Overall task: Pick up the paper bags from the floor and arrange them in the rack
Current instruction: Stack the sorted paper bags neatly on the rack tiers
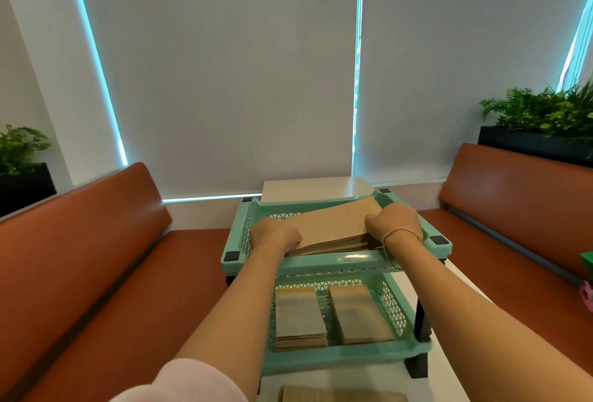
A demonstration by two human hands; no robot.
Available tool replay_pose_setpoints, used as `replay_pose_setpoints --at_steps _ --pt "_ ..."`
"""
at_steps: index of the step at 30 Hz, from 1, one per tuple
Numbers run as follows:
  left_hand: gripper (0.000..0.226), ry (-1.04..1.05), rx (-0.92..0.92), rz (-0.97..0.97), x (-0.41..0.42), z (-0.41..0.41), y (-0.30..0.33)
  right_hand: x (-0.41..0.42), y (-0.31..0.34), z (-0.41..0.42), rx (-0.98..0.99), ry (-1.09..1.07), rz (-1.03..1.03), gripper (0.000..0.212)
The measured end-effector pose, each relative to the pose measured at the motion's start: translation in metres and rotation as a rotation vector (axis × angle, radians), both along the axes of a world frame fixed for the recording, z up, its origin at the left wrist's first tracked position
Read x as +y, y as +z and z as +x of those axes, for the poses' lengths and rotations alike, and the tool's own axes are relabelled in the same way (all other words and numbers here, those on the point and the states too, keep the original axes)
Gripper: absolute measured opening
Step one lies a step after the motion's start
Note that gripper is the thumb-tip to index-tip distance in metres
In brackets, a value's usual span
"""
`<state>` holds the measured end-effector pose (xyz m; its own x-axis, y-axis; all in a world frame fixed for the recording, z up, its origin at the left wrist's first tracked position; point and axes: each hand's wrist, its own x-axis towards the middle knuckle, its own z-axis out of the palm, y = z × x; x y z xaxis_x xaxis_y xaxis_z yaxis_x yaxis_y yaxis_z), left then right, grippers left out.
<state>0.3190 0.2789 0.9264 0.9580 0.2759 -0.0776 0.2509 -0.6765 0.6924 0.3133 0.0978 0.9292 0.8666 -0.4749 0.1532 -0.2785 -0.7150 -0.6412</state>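
Two tiers are seen on the rack [337, 265]. A thick bag stack [333, 230], light but floppy, is gripped in the top tier at its side edges by the left hand [276, 236] and right hand [396, 223]; support from below is judged safest.

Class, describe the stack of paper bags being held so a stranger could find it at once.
Find the mint-green rack on the white table between the two brown benches. In its top tray lies a wide stack of brown paper bags, gripped by the left hand and right hand. The two lower-tray stacks are narrower and untouched.
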Motion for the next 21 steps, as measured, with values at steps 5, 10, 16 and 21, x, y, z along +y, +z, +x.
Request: replay_pose_setpoints --at_steps 5,10,16,21 --pt "0.049 -0.009 0.019 0.096 -0.003 -0.002 0.001 0.0 0.0 0.0 0.003 0.015 0.0 0.032" --pt "0.045 0.005 0.006 0.112 -0.006 -0.002 0.0 0.0 -0.001 0.001 -0.003 0.02 0.014 0.031" --pt "0.024 0.02 -0.115 -0.046 -0.005 -0.008 0.0 0.002 -0.001 -0.005 -0.102 -0.007 0.044 0.031" --pt "0.028 0.035 -0.561 -0.231 -0.007 -0.028 0.008 -0.001 0.01 -0.039 -0.36 0.093 0.028 0.049"
